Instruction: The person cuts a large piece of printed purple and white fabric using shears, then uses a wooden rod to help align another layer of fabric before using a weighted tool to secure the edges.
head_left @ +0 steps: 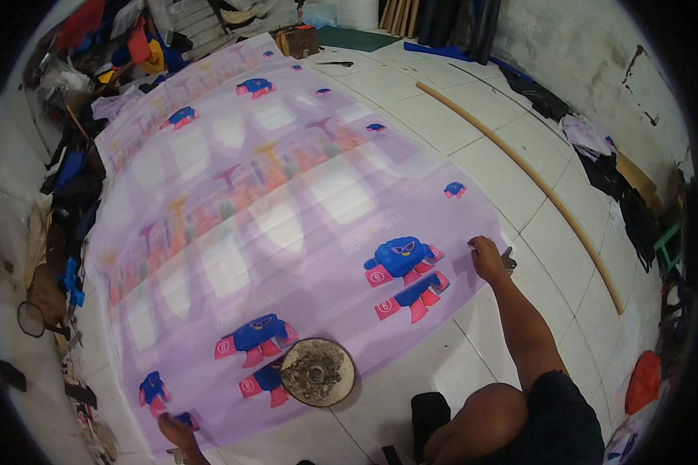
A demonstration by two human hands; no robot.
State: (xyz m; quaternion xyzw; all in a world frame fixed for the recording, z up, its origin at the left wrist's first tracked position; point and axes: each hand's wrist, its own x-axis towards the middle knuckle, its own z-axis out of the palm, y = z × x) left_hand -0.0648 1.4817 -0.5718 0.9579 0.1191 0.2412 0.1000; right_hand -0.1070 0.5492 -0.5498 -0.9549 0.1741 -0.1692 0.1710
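A large purple printed sheet point(349, 314) with pale oval shapes and blue-and-pink cartoon figures lies spread over the floor before me. My left hand point(178, 434) is at its near left corner, fingers curled over the edge and closed on the sheet. On the right edge, my right hand point(485, 257) pinches the sheet between thumb and fingers. A small metal piece point(509, 261) shows just beside the right wrist; its kind is unclear. A round, dirty disc-shaped weight point(318, 372) rests on the sheet's near edge between my hands.
A long wooden pole point(535, 182) lies on the white tiled floor point(566, 294) to the right. Scissors point(335, 63) lie beyond the sheet. Piled cloth and bags point(124, 62) line the left wall. Dark rolls point(461, 31) stand at the back, and a red bag point(642, 381) sits at right.
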